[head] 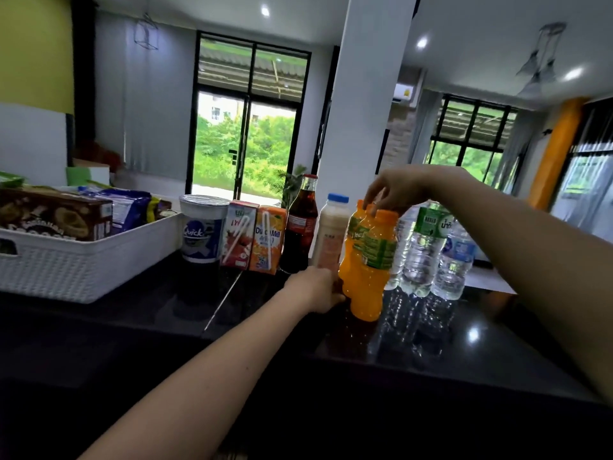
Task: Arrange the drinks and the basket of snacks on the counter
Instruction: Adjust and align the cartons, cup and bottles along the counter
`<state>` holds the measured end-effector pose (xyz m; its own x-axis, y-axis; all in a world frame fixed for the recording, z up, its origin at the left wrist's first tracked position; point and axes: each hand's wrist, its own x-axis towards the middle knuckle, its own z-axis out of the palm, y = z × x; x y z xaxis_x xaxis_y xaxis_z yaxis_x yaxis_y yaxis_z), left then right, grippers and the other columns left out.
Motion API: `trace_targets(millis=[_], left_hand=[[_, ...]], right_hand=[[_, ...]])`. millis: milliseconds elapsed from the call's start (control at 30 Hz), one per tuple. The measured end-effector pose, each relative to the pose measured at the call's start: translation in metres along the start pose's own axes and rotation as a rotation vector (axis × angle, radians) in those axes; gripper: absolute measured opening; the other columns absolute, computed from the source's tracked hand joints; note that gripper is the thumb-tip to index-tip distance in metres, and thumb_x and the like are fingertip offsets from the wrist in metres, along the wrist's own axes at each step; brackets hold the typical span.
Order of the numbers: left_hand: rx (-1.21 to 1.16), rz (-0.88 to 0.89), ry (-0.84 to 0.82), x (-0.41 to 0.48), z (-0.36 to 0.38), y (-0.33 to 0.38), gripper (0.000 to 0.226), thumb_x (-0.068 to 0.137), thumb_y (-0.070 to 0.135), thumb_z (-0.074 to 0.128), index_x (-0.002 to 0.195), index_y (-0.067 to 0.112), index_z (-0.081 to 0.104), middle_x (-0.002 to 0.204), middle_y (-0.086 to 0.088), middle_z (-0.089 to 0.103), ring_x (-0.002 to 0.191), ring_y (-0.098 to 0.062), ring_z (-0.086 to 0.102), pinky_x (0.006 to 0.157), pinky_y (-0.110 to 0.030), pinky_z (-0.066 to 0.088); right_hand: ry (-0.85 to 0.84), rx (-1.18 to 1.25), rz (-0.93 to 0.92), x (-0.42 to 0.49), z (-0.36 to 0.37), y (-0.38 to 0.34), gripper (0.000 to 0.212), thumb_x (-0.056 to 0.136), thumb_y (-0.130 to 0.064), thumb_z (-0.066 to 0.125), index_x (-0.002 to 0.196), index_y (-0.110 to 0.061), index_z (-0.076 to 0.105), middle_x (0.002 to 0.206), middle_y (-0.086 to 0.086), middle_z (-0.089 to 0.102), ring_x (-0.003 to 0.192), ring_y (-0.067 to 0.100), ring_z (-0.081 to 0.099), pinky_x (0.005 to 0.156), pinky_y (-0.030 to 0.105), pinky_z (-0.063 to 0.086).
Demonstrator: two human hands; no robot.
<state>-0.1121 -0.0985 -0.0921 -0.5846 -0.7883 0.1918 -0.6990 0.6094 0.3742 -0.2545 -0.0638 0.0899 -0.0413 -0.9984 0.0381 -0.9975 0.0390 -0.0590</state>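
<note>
Three orange juice bottles point(366, 260) stand bunched together on the black counter point(298, 360). My right hand point(394, 190) reaches over them from the right, its fingertips pinching their orange caps. My left hand point(318, 290) grips the base of the leftmost orange bottle. Left of them stand a milky bottle with a blue cap point(331, 234), a dark cola bottle point(300, 224), an orange juice carton point(267, 240), a red juice carton point(238, 239) and a white and blue cup point(202, 227). A white woven basket point(86, 263) of snacks sits at the far left.
Several clear water bottles point(428, 250) stand right behind and right of the orange bottles. A thin pale seam line point(222, 300) crosses the counter in front of the cartons. A white pillar point(361, 111) rises behind the drinks. The counter's near part is dark and glossy.
</note>
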Motion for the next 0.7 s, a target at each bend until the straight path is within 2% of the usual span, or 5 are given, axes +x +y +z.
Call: trace_targets(millis=[100,200,300,533,700], left_hand=[[0.115,-0.024,-0.093,-0.012,-0.004,-0.002,0.055,0.094,0.051,0.042,0.135,0.017,0.047,0.132,-0.011,0.054,0.119,-0.029,0.053,0.098,-0.042,0.047],[0.160,0.003,-0.157,-0.020,0.000,-0.002,0.062,0.097,0.054,0.027,0.147,0.016,0.030,0.154,-0.008,0.028,0.142,-0.029,0.026,0.116,-0.048,0.023],[0.170,0.006,-0.182,-0.021,0.003,-0.005,0.066,0.098,0.054,0.022,0.151,0.016,0.019,0.160,-0.004,0.011,0.148,-0.027,0.006,0.119,-0.049,0.006],[0.175,-0.005,-0.179,-0.023,0.006,-0.005,0.066,0.097,0.055,0.019,0.151,0.016,0.015,0.161,-0.003,0.008,0.148,-0.026,0.004,0.118,-0.049,0.005],[0.166,0.011,-0.157,-0.022,0.007,-0.006,0.066,0.097,0.054,0.020,0.150,0.016,0.020,0.160,-0.004,0.011,0.148,-0.027,0.007,0.119,-0.051,0.007]], right_hand=[[0.046,-0.053,0.007,0.000,0.003,0.000,0.033,0.087,-0.028,0.065,0.118,-0.016,0.063,0.115,0.011,0.063,0.096,0.024,0.065,0.064,0.022,0.051],[0.097,-0.153,0.030,-0.001,0.005,-0.004,0.039,0.087,-0.038,0.064,0.117,-0.015,0.064,0.113,0.009,0.066,0.097,0.024,0.063,0.085,0.036,0.054],[0.098,-0.195,0.067,0.001,0.005,-0.012,0.038,0.087,-0.042,0.062,0.112,-0.013,0.065,0.105,0.008,0.068,0.089,0.022,0.065,0.083,0.035,0.054],[-0.107,0.063,0.144,0.000,-0.008,-0.019,0.035,0.090,-0.012,0.063,0.124,-0.017,0.059,0.114,0.011,0.062,0.091,0.022,0.064,0.065,0.025,0.054],[0.007,-0.113,0.153,0.009,-0.001,-0.018,0.035,0.089,-0.032,0.064,0.113,-0.006,0.065,0.095,0.007,0.068,0.083,0.021,0.067,0.064,0.024,0.054]])
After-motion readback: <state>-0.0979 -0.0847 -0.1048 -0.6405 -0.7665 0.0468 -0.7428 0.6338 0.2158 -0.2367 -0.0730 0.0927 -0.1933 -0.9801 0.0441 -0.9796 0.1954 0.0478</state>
